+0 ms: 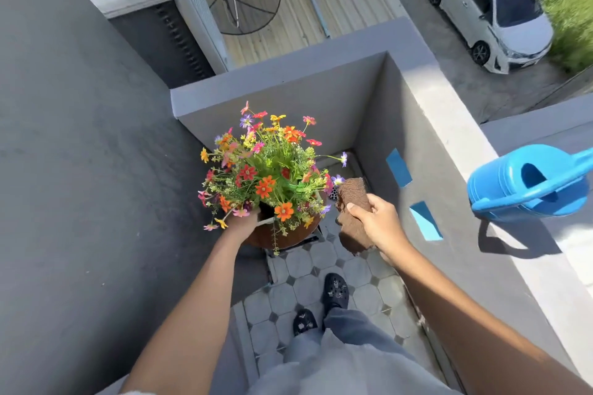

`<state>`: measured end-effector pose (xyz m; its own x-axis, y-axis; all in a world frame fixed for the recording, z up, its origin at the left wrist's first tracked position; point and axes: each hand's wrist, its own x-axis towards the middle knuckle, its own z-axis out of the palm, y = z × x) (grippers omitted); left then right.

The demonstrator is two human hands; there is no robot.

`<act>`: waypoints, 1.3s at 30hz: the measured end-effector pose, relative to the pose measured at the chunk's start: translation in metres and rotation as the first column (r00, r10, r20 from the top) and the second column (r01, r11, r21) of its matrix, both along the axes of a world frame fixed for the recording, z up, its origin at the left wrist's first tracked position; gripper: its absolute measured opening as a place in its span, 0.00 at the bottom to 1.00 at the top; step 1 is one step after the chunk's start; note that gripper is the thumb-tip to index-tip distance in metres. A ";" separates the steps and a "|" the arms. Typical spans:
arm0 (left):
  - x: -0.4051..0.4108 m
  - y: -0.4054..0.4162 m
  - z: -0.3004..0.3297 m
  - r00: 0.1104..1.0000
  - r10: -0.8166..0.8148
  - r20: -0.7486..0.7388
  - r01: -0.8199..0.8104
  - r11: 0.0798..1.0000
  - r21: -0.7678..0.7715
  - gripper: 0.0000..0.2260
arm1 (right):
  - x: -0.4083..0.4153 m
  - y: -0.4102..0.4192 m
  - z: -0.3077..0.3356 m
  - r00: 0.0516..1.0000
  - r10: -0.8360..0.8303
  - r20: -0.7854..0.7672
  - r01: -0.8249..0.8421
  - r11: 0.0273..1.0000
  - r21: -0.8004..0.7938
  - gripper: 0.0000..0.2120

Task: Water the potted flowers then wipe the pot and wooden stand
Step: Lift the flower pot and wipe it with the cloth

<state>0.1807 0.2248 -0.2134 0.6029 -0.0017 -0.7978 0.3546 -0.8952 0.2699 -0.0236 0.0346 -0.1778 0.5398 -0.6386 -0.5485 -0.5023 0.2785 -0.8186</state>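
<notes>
The right hand (380, 224), nearest, pinches a brown cloth (353, 218) just beside the flowers (266, 170). The left hand (244, 223) reaches to the brown pot's (285, 239) rim, its fingers hidden under blooms. A grey parapet (433, 112) carries the blue watering can (529, 183). Octagonal floor tiles (362, 269) lie below. No writing is legible.

The flowers (266, 170) fill the narrow corner, boxed in by the dark wall (80, 170) on the left and the grey parapet (401, 125) behind and to the right. Open tiled floor (321, 269) lies on the near side (two shoes (335, 290) stand there). The watering can (526, 183) occupies the ledge (542, 282) on the right.
</notes>
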 end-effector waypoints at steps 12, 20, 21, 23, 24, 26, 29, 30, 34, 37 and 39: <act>-0.007 -0.003 -0.028 0.986 0.149 0.074 -0.130 0.968 -0.217 0.19 | 0.003 -0.003 0.002 0.979 -0.139 0.151 0.140 0.990 0.004 0.24; -0.052 -0.035 0.135 0.958 0.286 -0.019 -0.247 0.791 -0.560 0.06 | 0.029 -0.004 0.059 0.926 -0.194 0.323 0.258 0.951 -0.169 0.25; -0.053 -0.039 0.146 0.966 0.258 -0.023 -0.223 0.782 -0.582 0.06 | 0.034 -0.001 0.069 0.924 -0.168 0.344 0.247 0.948 -0.200 0.25; -0.057 -0.047 0.166 0.980 0.196 -0.028 -0.172 0.775 -0.608 0.08 | 0.046 0.005 0.088 0.901 -0.109 0.420 0.240 0.931 -0.274 0.16; -0.058 -0.051 0.175 0.983 0.180 -0.030 -0.161 0.775 -0.611 0.09 | 0.051 0.010 0.100 0.889 -0.077 0.451 0.240 0.918 -0.316 0.12; -0.058 -0.059 0.192 0.986 0.169 -0.018 -0.144 0.775 -0.616 0.11 | 0.058 0.020 0.122 0.855 -0.031 0.517 0.269 0.880 -0.391 0.08; -0.053 -0.068 0.215 0.977 0.208 0.050 -0.131 0.768 -0.627 0.10 | 0.060 0.041 0.133 0.827 0.013 0.562 0.229 0.905 -0.358 0.03; -0.050 -0.070 0.220 0.971 0.223 0.084 -0.122 0.767 -0.630 0.10 | 0.057 0.047 0.131 0.825 0.075 0.560 0.204 0.885 -0.419 0.05; -0.048 -0.073 0.231 0.959 0.240 0.150 -0.090 0.761 -0.642 0.08 | 0.044 0.057 0.117 0.785 0.364 0.501 0.197 0.621 -0.759 0.13; -0.056 -0.075 0.244 0.953 0.278 0.115 -0.133 0.733 -0.667 0.11 | 0.048 0.047 0.120 0.776 0.351 0.524 0.227 0.621 -0.751 0.11; -0.058 -0.077 0.249 0.953 0.288 0.095 -0.144 0.705 -0.694 0.14 | 0.049 0.043 0.130 0.801 0.281 0.529 0.213 0.691 -0.690 0.11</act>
<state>0.1225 0.1482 0.0356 0.7880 -0.3442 -0.5105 0.3944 -0.3544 0.8478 0.0252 0.0776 -0.0482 0.6029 -0.6551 0.4554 0.1149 -0.4936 -0.8621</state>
